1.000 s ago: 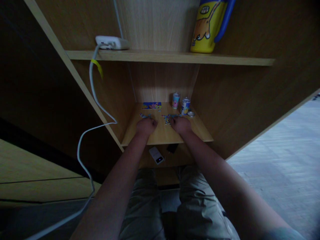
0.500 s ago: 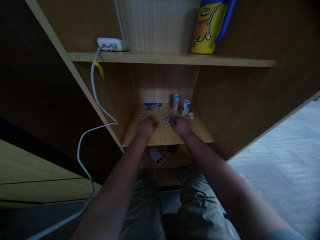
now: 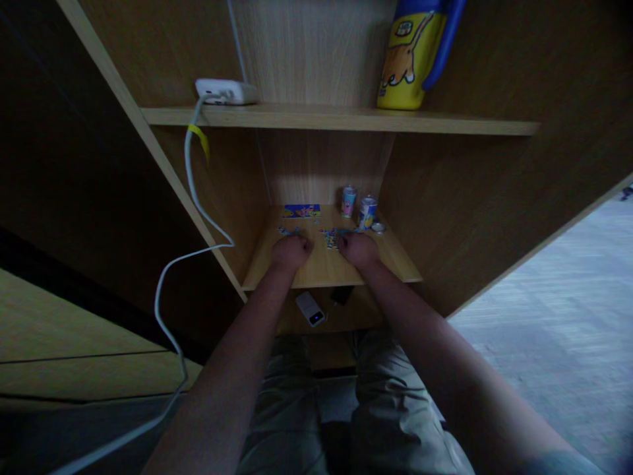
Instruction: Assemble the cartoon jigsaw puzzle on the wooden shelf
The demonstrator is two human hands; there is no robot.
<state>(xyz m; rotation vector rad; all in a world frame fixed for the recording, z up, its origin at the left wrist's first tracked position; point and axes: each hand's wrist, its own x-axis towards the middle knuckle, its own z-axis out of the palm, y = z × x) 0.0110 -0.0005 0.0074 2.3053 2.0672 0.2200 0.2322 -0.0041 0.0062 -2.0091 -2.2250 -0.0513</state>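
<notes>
Small colourful puzzle-like pieces (image 3: 331, 239) lie on the middle wooden shelf (image 3: 329, 272), some of them joined in a patch. My right hand (image 3: 359, 250) rests closed at the right edge of this patch, its fingertips hidden or too small to make out. To the left, my left hand (image 3: 291, 252) is also closed, just in front of more loose pieces (image 3: 287, 231); whatever it may hold cannot be seen. A flat picture card (image 3: 301, 211) lies behind the pieces. Two small printed cans, one farther back (image 3: 348, 201) and one nearer (image 3: 366, 212), stand beyond my right hand.
A round lid (image 3: 378, 227) lies beside the nearer can. Above, the upper shelf (image 3: 316, 117) carries a white adapter (image 3: 226, 92) with a hanging cable (image 3: 159, 290) and a yellow mug (image 3: 406, 63). Below lie a white device (image 3: 310, 309) and a dark object (image 3: 341, 295).
The view has shifted very slightly. Both hands stay in practically the same places, still closed, and the pieces look unchanged.
</notes>
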